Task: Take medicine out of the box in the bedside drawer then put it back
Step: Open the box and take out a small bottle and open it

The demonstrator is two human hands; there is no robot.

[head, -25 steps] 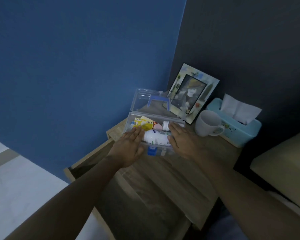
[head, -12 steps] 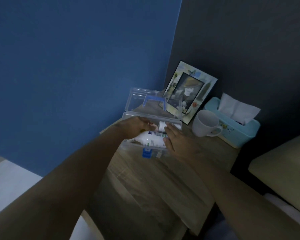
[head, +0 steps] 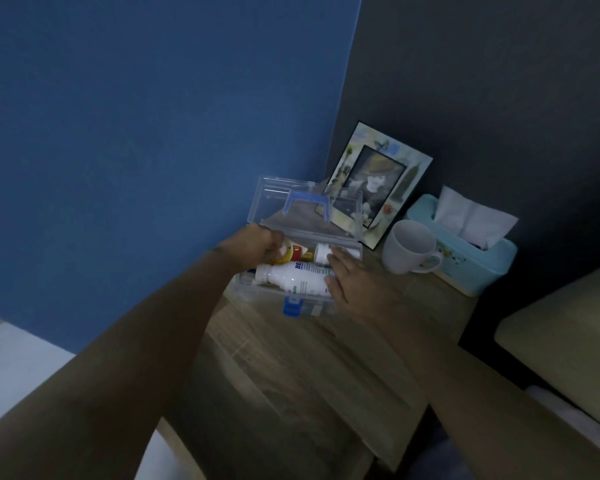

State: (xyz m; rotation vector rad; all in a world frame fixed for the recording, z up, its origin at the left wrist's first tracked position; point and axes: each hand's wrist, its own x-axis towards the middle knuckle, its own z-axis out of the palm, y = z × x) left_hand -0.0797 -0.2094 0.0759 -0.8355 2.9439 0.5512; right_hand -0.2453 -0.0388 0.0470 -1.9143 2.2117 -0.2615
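A clear plastic medicine box (head: 340,244) with a blue latch and a blue handle on its raised lid (head: 274,199) stands on the wooden bedside table (head: 326,348). Inside lie a white bottle (head: 297,277) on its side, a small white container (head: 323,252) and a yellow and red packet (head: 293,255). My left hand (head: 257,244) reaches into the box's left part, fingers closed on the yellow and red packet. My right hand (head: 349,280) lies flat against the box's right end, touching the white bottle's base.
A picture frame (head: 378,185) leans on the dark wall behind the box. A white mug (head: 411,247) and a light blue tissue box (head: 465,251) stand to the right. A bed edge (head: 568,334) is at far right. The open drawer (head: 274,427) lies below the tabletop.
My left hand went from resting flat on the box's front into the box and closed on the yellow and red packet. My right hand stayed at the box's right end.
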